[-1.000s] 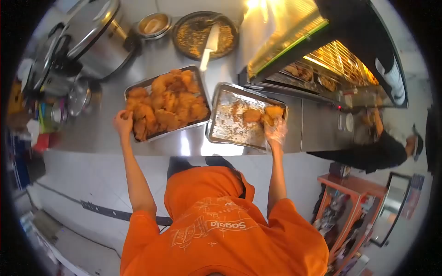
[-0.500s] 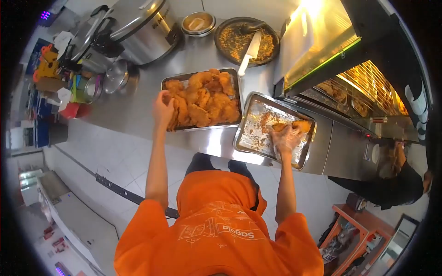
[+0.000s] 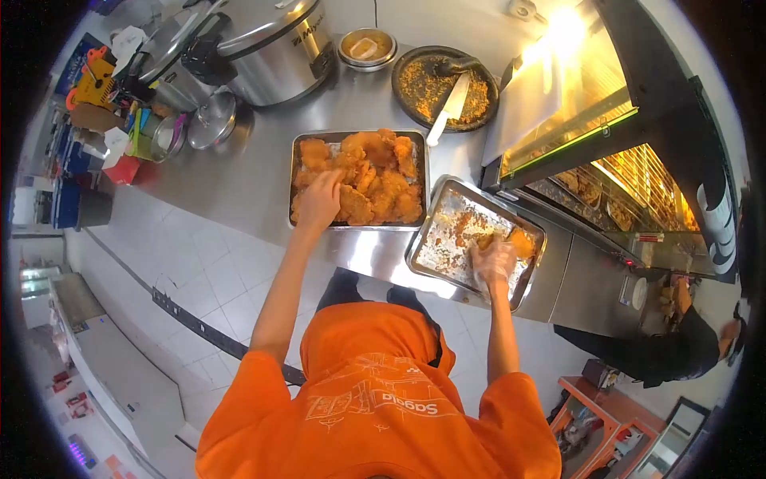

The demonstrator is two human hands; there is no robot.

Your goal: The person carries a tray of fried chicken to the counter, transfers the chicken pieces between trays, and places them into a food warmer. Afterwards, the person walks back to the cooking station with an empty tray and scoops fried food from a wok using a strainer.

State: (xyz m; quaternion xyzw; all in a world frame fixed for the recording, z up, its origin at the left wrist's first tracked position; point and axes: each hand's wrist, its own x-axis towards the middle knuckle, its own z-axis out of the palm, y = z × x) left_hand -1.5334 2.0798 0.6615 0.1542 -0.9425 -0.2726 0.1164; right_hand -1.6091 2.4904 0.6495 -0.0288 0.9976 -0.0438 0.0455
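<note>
With fingers (image 3: pixel 330 179) bent, grip unclear, holding left hand (image 3: pixel 321 201) at heaped fried pieces (image 3: pixel 379 188), gloved right hand (image 3: pixel 493 262) over second tray (image 3: pixel 447 265)

Bare left hand (image 3: pixel 319 201) hides part of golden-brown fried pieces (image 3: pixel 387 191); grip cannot be told. Right hand in clear plastic glove (image 3: pixel 495 262) partly covers small browned fried piece (image 3: pixel 483 239); grip unclear. Big silver metal cooker (image 3: pixel 279 73) cut off by top edge. Fine white print (image 3: pixel 339 403) on orange cloth shirt (image 3: pixel 367 449) partly illegible. Black-clothed person (image 3: pixel 674 355) at right: hand blurred.
</note>
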